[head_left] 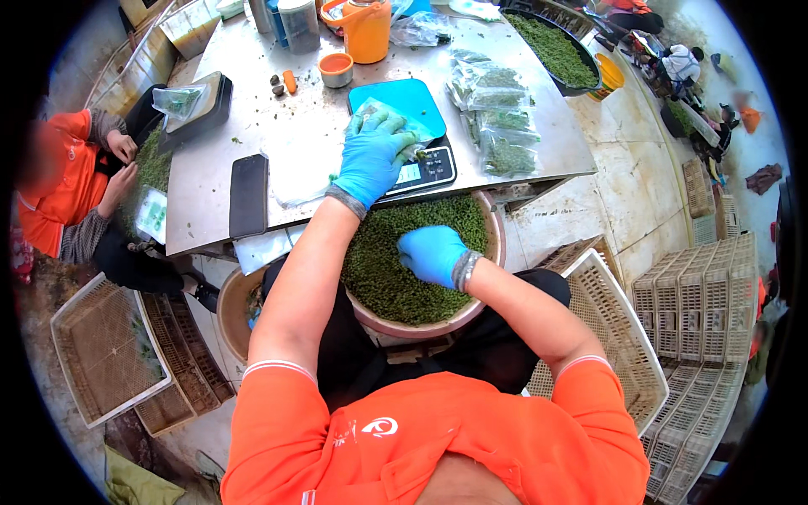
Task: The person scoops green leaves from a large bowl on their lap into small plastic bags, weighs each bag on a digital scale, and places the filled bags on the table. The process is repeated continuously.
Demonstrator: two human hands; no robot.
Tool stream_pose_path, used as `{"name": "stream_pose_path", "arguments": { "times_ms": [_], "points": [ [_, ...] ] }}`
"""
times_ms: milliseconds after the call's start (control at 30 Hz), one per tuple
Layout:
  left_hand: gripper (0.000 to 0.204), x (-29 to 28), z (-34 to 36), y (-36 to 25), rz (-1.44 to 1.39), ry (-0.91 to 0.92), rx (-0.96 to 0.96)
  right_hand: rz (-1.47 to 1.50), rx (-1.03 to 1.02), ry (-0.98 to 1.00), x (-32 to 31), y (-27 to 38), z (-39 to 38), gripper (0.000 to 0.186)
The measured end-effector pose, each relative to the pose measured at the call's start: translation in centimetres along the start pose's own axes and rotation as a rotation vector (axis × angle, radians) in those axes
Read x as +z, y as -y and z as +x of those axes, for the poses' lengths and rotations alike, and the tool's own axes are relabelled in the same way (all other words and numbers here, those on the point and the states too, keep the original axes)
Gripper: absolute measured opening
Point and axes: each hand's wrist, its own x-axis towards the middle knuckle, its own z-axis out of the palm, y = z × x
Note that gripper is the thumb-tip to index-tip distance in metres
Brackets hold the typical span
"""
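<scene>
My left hand (370, 157), in a blue glove, is over a scale with a blue top (421, 103) and a dark front panel. Its fingers, tinged green near the tips, are on a clear plastic bag (376, 108) lying on the scale. Between my knees stands a round basin (498, 244) filled with small green peppercorns (404, 295). My right hand (433, 255), also gloved in blue, is down in the peppercorns with its fingers curled and their tips hidden. Filled clear bags (505, 118) lie in a stack right of the scale.
The metal table (560, 126) carries a black phone (249, 195), an orange jug (367, 32) and a cup (336, 71). A co-worker in orange (63, 185) sits at the left. Plastic crates (699, 303) stand at right, another crate (109, 345) at left. A large black tub (555, 50) holds more green peppercorns.
</scene>
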Motion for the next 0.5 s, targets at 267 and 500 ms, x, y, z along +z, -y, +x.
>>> {"name": "stream_pose_path", "arguments": {
  "times_ms": [267, 500],
  "points": [
    [0.097, -3.3, -0.7, -0.7, 0.045, 0.108, -0.309, -0.097, 0.0, -0.992, -7.5, -4.0, 0.9, 0.038],
    [0.105, -3.5, -0.5, -1.1, -0.123, -0.057, -0.295, -0.292, 0.039, -0.697, -13.4, -3.9, 6.0, 0.01]
  ]
}}
